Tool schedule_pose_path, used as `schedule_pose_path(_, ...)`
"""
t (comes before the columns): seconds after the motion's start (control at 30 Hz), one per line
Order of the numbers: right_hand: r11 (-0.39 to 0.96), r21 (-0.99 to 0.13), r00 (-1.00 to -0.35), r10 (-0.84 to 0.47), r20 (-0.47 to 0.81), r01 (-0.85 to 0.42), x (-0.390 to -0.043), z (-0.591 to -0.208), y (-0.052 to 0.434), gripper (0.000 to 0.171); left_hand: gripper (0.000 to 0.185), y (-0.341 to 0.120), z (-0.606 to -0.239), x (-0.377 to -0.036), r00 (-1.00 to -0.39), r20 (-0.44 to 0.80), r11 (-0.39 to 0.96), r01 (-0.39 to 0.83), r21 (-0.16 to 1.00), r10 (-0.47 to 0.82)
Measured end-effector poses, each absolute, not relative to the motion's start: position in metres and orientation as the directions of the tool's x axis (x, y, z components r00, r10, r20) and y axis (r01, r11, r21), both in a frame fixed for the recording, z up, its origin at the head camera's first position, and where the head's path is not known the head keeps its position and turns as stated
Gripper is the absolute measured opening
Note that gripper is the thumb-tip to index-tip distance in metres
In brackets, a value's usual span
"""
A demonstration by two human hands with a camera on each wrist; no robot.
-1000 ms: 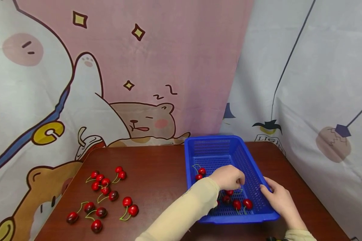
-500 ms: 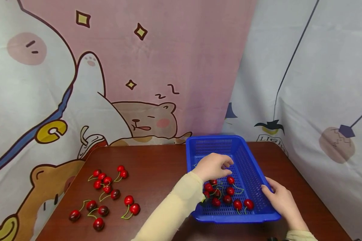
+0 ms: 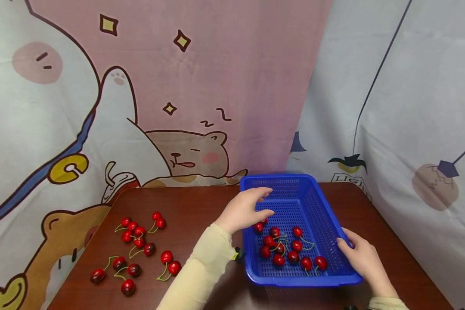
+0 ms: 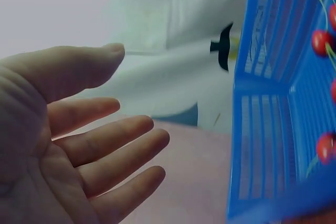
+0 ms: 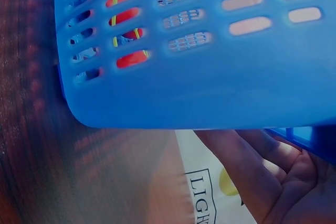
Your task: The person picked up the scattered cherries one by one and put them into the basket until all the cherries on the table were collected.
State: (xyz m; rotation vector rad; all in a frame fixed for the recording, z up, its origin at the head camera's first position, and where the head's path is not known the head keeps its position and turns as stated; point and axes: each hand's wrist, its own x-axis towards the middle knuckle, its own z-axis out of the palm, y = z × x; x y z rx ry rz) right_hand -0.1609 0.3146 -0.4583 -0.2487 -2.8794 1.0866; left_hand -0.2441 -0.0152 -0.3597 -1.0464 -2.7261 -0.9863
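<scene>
Left hand [image 3: 243, 209] empty and spread, right hand [image 3: 359, 255] gripping basket [image 3: 325, 224] rim; a jolt could spill cherries [image 3: 286, 249].

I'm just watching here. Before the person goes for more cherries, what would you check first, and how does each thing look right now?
1. Left hand free to pick: ok, fingers relaxed and holding nothing, also plain in the left wrist view.
2. Blue basket steadied: ok, the right hand holds its right rim.
3. Cherries in the basket contained: ok, all lie on its floor.
4. Loose cherries on the table within sight: ok, scattered to the left, none at the edge.
5. Stems tangled among the loose ones: cannot tell, too small to see.
6. Basket sitting flat on the wooden table: cannot tell.
</scene>
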Motion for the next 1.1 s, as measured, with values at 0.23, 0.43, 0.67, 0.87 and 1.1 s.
schedule_pose_path(0.23, 0.752, -0.647, -0.986, 0.165, -0.003, 0.128, -0.162, -0.458, 0.319, 0.056, 0.065, -0.057, -0.37, -0.245, -0.796, 0.311, 0.568, 0.594, 0.57, 0.52)
schedule_pose_path(0.43, 0.755, -0.642, -0.986, 0.165, -0.009, 0.133, -0.163, -0.459, 0.32, 0.057, 0.068, -0.086, -0.386, -0.243, -0.816, 0.326, 0.587, 0.573, 0.572, 0.478)
schedule_pose_path(0.67, 0.751, -0.646, -0.986, 0.169, -0.015, 0.138, -0.162, -0.46, 0.319, 0.056, 0.071, -0.117, -0.399, -0.238, -0.868, 0.243, 0.668, 0.49, 0.56, 0.433)
schedule_pose_path(0.87, 0.751, -0.646, -0.985, 0.172, -0.013, 0.139, -0.161, -0.46, 0.319, 0.056, 0.074, -0.15, -0.41, -0.236, -0.897, 0.197, 0.721, 0.436, 0.539, 0.395)
schedule_pose_path(1.1, 0.748, -0.652, -0.986, 0.164, 0.001, 0.124, -0.162, -0.461, 0.316, 0.056, 0.076, -0.188, -0.423, -0.228, -0.916, 0.164, 0.769, 0.398, 0.501, 0.367)
